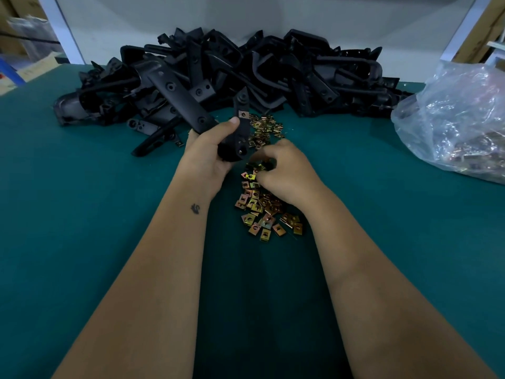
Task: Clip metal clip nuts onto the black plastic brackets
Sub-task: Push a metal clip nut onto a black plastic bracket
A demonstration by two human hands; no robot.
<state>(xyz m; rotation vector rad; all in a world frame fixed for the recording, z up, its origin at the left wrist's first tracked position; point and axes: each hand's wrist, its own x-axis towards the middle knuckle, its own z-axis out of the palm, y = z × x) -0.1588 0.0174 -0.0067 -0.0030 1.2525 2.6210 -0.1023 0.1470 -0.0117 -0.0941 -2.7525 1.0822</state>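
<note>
My left hand (210,151) grips a black plastic bracket (240,127) upright above the green mat, thumb near its top. One metal clip nut (243,114) sits clipped on the bracket's upper end. My right hand (284,168) lies knuckles-up on a loose heap of brass-coloured clip nuts (262,212), fingers curled down into them. What the fingertips hold is hidden. More clip nuts (266,129) lie scattered just behind the hands.
A large pile of black brackets (232,75) fills the back of the green table (82,214). A clear plastic bag (459,119) with more clip nuts lies at the right. A white wall stands behind the pile.
</note>
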